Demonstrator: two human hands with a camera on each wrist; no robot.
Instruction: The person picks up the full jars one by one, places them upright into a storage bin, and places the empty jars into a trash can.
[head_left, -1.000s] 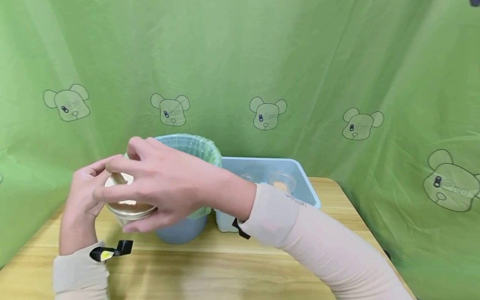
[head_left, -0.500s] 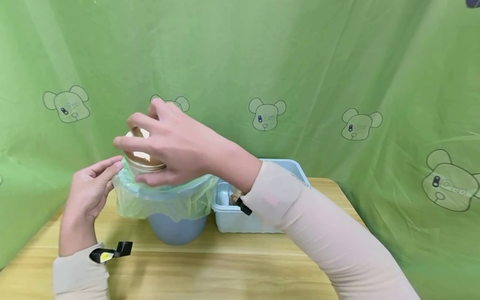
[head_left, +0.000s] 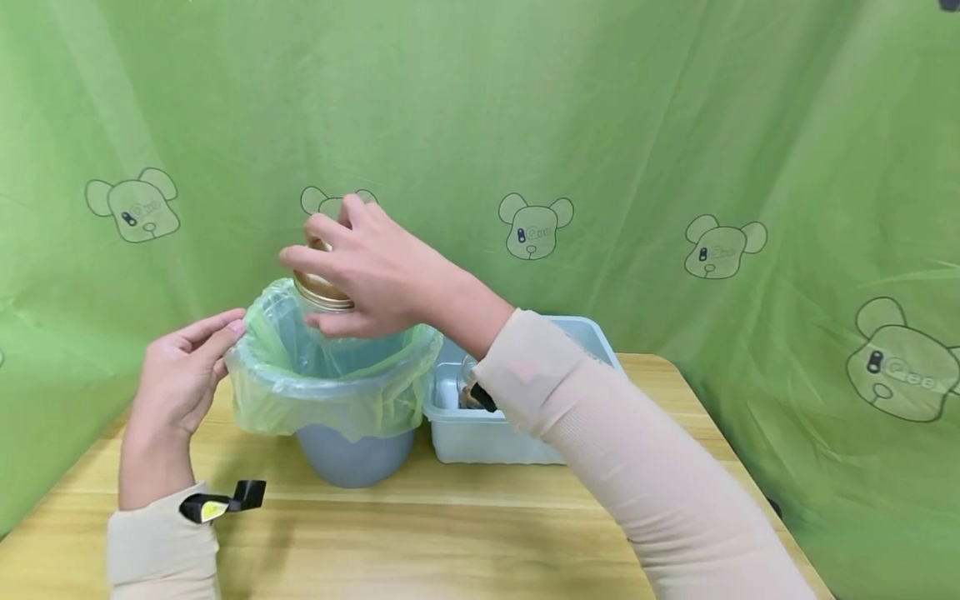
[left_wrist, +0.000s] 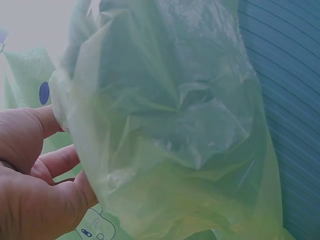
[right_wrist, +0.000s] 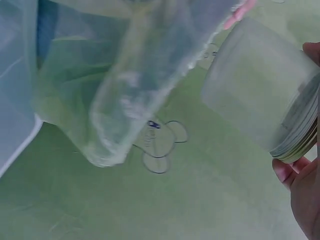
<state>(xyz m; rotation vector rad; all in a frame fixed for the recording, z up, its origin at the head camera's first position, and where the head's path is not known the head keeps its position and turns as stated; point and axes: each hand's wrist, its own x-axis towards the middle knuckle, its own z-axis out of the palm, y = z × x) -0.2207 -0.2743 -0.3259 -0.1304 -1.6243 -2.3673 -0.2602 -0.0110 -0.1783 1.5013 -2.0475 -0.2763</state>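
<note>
My right hand (head_left: 378,279) grips a clear jar by its gold lid (head_left: 322,293), palm down over the mouth of the bin. In the right wrist view the see-through jar (right_wrist: 257,82) hangs tilted, with fingertips around its lid. A grey-blue bin (head_left: 356,458) stands on the table, lined with a pale green bin bag (head_left: 337,404) folded over its rim. At the left of that rim, thumb and fingers of my left hand (head_left: 176,379) pinch the bag's edge. The left wrist view shows the bag (left_wrist: 175,110) draped down the bin's ribbed side.
To the right of the bin stands a light blue plastic basket (head_left: 495,440), partly covered by my right forearm. Inside it a clear jar (head_left: 467,385) shows. The wooden table (head_left: 420,542) ends before a green curtain (head_left: 630,125) printed with bear heads.
From beside my left hand, the right hand has carried the jar up and rightward over the bin. My left hand stays at the bag's edge.
</note>
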